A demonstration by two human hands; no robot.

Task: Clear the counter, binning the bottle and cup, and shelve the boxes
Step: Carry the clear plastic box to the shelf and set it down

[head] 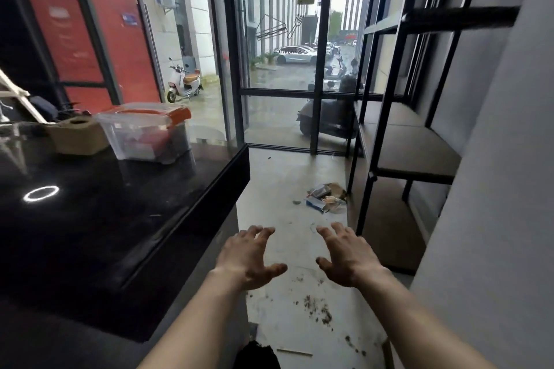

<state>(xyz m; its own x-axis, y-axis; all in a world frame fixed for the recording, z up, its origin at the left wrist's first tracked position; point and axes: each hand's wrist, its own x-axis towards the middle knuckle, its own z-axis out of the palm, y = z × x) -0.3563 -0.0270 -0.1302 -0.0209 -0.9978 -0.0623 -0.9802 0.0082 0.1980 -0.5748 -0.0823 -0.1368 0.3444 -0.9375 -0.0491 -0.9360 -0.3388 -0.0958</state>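
fingers: spread apart on both hands, slightly curled, clamped on nothing
left hand (251,255): palm down, held out over the floor just beside the counter's near corner, thumb pointing toward the other hand
right hand (347,257): palm down, level with the left and a little apart from it, thumb pointing inward
forearms: bare, both reaching forward from the bottom edge of the view
floor (287,177): pale concrete below the hands, specked with dark crumbs near the right forearm
litter (326,198): small heap of wrappers and card scraps on the floor ahead of the hands, close to the foot of the shelf
counter (120,219): glossy black top on the left, a ring of light reflected in it
clear box (147,132): see-through plastic tub with an orange-trimmed lid, standing at the far end of the counter, contents blurred
cardboard box (78,135): brown, with a round hole in its top, just left of the clear box and touching or nearly touching it
shelf (413,147): black metal frame with brown boards, against the right wall, well apart from the boxes
bottle and cup: cannot be made out anywhere in view
glass front (278,69): straight ahead, scooters and a white car outside
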